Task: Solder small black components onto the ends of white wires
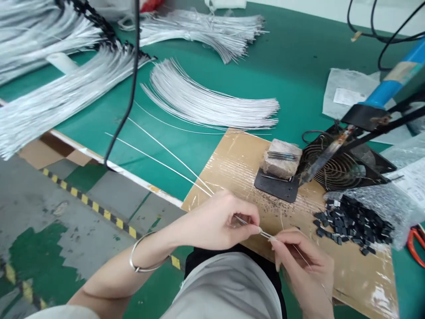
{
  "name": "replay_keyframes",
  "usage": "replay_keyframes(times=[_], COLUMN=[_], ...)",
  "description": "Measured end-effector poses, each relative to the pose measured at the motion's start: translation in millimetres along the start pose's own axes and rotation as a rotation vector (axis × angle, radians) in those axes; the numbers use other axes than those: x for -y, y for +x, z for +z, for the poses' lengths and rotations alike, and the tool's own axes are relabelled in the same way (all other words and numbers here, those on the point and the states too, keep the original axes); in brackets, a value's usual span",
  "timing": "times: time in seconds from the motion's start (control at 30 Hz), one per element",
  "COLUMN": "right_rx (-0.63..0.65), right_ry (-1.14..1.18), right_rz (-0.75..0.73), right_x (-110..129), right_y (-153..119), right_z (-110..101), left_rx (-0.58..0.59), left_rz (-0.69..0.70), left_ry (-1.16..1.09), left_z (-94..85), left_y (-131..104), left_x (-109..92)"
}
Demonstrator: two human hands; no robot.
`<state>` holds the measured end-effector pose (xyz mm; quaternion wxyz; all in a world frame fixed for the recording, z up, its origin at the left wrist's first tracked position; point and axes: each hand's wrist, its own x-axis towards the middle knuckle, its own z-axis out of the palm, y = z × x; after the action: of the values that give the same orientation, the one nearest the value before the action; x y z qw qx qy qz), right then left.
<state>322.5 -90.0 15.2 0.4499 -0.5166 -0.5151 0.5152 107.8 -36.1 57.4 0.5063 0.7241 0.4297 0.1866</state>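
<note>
My left hand (229,223) is closed in a pinch on two thin white wires (172,155), whose long tails run back to the upper left over the green table. Just to the right, the fingertips of my right hand (300,261) pinch the front ends of the same wires. A thin strand (302,257) also passes through my right hand; its kind is hard to make out. Both hands are low over the brown cardboard sheet (232,164), close in front of my body. Past them, a stone-like block (282,158) sits on a dark plate (276,186).
A blue-handled soldering iron (381,95) slants down beside a black fan (338,159). Small black connectors (357,221) lie piled at the right, near red-handled scissors (416,243). Bundles of white wires (212,99) cover the back and left. A black cable (133,88) hangs in front.
</note>
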Motion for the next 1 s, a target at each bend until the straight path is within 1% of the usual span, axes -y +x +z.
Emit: replay_keyframes(times=[0.13,0.27,0.4,0.53,0.63,0.73,0.8,0.9,1.0], right_rx=[-0.079,-0.118,-0.134,-0.121,-0.118,-0.125,-0.165,-0.244,-0.252], right_ry=[-0.035,-0.034,-0.055,-0.062,-0.062,-0.051,-0.031,0.025,0.127], right_rz=[0.032,0.057,0.066,0.065,0.067,0.073,0.077,0.1,0.176], right_x=[5.2,8.9,7.3,5.3,4.9,3.9,2.0,-1.2,-2.4], right_y=[-2.6,-3.4,-2.8,-3.4,-3.9,-2.8,-0.7,2.5,3.2], right_z=[2.1,4.4,2.9,1.4,2.7,5.3,6.2,5.8,5.7], left_rx=[-0.038,-0.117,-0.12,-0.109,-0.148,-0.208,-0.236,-0.256,-0.27], left_rz=[0.05,0.117,0.173,0.124,0.092,0.008,-0.057,-0.11,-0.135], left_ry=[0.163,0.331,0.385,0.25,0.118,0.018,-0.063,-0.202,-0.262], left_z=[5.7,21.0,35.9,39.6,39.4,40.8,42.2,43.3,43.0], left_y=[-2.8,-2.3,0.8,4.5,6.1,7.5,9.1,12.6,16.0], left_x=[-4.9,-10.3,-12.5,-10.1,-7.1,-3.9,-1.7,0.9,0.5])
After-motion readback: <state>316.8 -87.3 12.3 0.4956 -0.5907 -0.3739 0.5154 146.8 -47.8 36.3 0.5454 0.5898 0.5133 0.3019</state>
